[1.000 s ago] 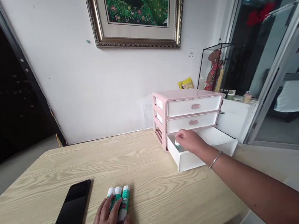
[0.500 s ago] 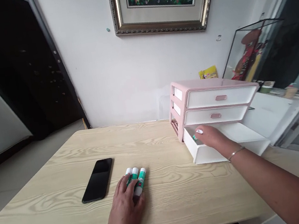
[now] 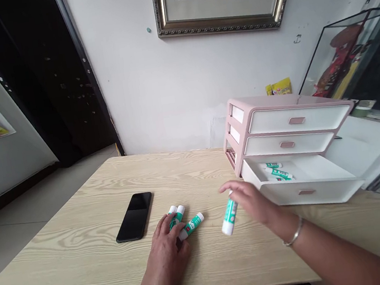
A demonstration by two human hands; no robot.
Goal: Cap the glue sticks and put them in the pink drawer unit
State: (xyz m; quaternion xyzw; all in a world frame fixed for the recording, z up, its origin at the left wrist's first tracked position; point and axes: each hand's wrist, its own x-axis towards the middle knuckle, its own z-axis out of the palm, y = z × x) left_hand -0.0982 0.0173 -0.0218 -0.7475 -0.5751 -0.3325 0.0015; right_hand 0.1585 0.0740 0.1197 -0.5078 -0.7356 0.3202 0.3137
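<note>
- The right hand (image 3: 252,199) is pinching a glue stick (image 3: 229,216) by its top end, over the table (image 3: 85,253), just in front of the open drawer (image 3: 308,191).
- The left hand (image 3: 166,248) is lying flat, fingers resting on two sticks (image 3: 176,212), with a third stick (image 3: 192,224) just beside them.
- A phone (image 3: 134,216) is lying to the left.
</note>
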